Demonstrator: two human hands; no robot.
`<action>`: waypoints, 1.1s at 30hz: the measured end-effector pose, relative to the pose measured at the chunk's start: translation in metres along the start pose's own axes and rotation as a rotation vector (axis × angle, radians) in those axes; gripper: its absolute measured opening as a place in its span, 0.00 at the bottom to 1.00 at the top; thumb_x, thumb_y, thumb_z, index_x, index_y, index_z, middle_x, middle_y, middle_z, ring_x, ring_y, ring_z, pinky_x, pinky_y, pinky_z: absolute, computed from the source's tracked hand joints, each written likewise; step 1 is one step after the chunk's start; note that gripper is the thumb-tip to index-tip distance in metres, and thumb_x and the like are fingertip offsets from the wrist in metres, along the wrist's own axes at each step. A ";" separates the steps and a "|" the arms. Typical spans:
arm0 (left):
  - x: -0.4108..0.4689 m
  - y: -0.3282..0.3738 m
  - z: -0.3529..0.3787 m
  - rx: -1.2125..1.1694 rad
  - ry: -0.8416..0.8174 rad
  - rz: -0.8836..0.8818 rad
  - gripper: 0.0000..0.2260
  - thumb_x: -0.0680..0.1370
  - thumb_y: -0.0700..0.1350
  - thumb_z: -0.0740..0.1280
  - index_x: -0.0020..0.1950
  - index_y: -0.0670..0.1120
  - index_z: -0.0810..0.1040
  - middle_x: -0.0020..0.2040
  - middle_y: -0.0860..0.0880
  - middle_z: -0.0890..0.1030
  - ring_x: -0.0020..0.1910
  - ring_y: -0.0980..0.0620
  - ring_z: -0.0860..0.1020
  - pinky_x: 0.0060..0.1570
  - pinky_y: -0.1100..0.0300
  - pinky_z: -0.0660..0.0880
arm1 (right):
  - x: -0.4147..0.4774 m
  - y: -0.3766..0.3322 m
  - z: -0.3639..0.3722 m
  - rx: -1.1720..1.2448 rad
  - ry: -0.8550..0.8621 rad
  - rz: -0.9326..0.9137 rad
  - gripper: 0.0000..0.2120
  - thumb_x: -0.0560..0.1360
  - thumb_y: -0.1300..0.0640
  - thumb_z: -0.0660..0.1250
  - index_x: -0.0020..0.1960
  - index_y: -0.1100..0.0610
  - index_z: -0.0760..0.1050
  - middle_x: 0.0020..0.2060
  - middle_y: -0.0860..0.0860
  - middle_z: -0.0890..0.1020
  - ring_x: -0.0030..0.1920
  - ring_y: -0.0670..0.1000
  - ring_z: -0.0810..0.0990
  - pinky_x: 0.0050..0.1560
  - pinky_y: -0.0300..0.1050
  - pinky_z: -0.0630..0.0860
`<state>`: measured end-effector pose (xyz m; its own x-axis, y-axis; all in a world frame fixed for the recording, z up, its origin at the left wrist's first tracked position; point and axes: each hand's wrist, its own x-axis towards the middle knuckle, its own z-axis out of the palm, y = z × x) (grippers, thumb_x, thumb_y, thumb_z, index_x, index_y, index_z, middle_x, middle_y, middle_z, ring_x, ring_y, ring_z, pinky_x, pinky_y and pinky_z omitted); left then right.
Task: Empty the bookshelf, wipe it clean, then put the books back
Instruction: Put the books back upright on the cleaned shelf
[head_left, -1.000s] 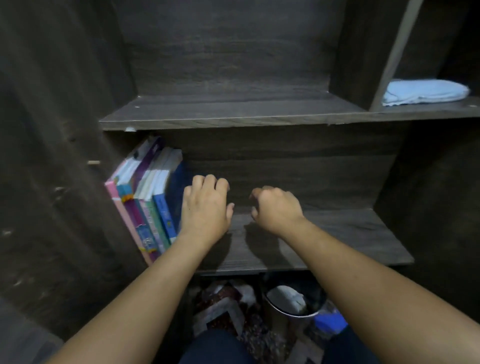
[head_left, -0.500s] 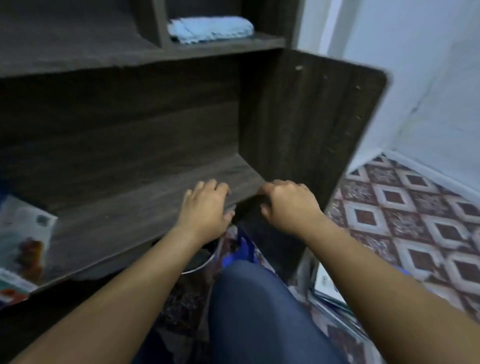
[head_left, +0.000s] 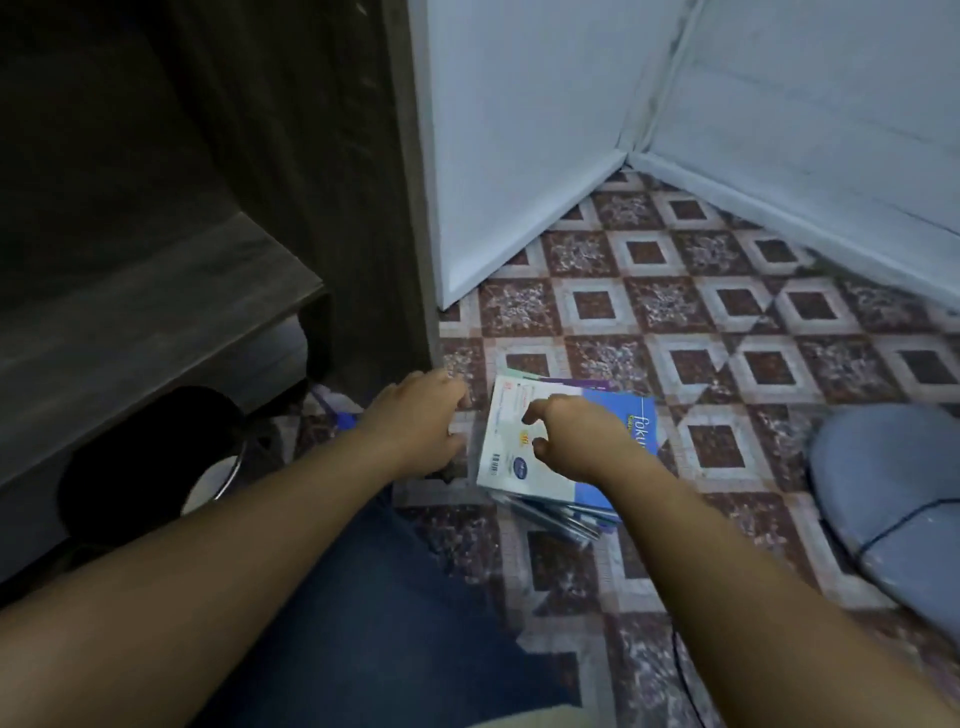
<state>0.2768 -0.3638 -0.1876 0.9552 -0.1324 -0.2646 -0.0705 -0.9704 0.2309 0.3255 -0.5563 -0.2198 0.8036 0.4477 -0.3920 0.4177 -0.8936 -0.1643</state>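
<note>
Since half a sec earlier the view swung right and down, off the shelf and onto the floor, and both hands came down from the shelf edge to a stack of books (head_left: 524, 457) lying flat on the tiles beside the bookshelf (head_left: 332, 208). Right hand (head_left: 576, 439) was above the top cover w/ fingers curled and slightly apart, holding nothing; can't tell if it touched the cover. Left hand (head_left: 415, 423) was just left of the stack, fingers loosely bent, empty; contact w/ the floor or stack unclear.

Top book was white and blue w/ "foku…" partly readable, the rest hidden by the right wrist. Lower books showed only as edges at the stack's near and far sides; count unclear. Small print on the cover was too blurred to read.

Tiled floor (head_left: 727, 322) had a maroon and white diamond pattern. Pale walls (head_left: 519, 156) met in a corner at upper right. A lower shelf board (head_left: 156, 312) sat bare at left, a dark round bin (head_left: 156, 457) below it. A grey-blue object (head_left: 893, 488) was cut off at the right edge. Blue jeans (head_left: 374, 613) filled the bottom middle.
</note>
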 end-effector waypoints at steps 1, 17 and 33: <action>0.007 0.002 0.008 -0.004 -0.031 -0.008 0.14 0.77 0.51 0.67 0.60 0.51 0.71 0.60 0.50 0.72 0.60 0.48 0.71 0.58 0.51 0.71 | 0.004 0.006 0.011 -0.002 -0.020 0.010 0.19 0.79 0.54 0.63 0.69 0.51 0.70 0.64 0.54 0.74 0.62 0.58 0.74 0.53 0.50 0.74; 0.082 0.021 0.117 0.147 -0.246 0.013 0.25 0.76 0.48 0.68 0.70 0.50 0.62 0.65 0.46 0.67 0.63 0.46 0.68 0.57 0.50 0.71 | 0.044 0.074 0.145 -0.165 -0.034 0.095 0.46 0.78 0.52 0.67 0.78 0.55 0.34 0.77 0.61 0.39 0.77 0.64 0.40 0.76 0.60 0.46; 0.073 0.011 0.116 0.232 -0.198 0.140 0.23 0.77 0.48 0.65 0.70 0.50 0.62 0.64 0.47 0.68 0.61 0.47 0.68 0.56 0.53 0.71 | 0.036 0.071 0.136 -0.235 -0.041 0.063 0.38 0.79 0.61 0.62 0.78 0.61 0.40 0.75 0.66 0.52 0.75 0.67 0.53 0.75 0.59 0.57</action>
<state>0.3126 -0.4078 -0.3132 0.8587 -0.2822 -0.4279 -0.2825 -0.9571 0.0645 0.3265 -0.6078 -0.3684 0.8156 0.3852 -0.4316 0.4579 -0.8859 0.0746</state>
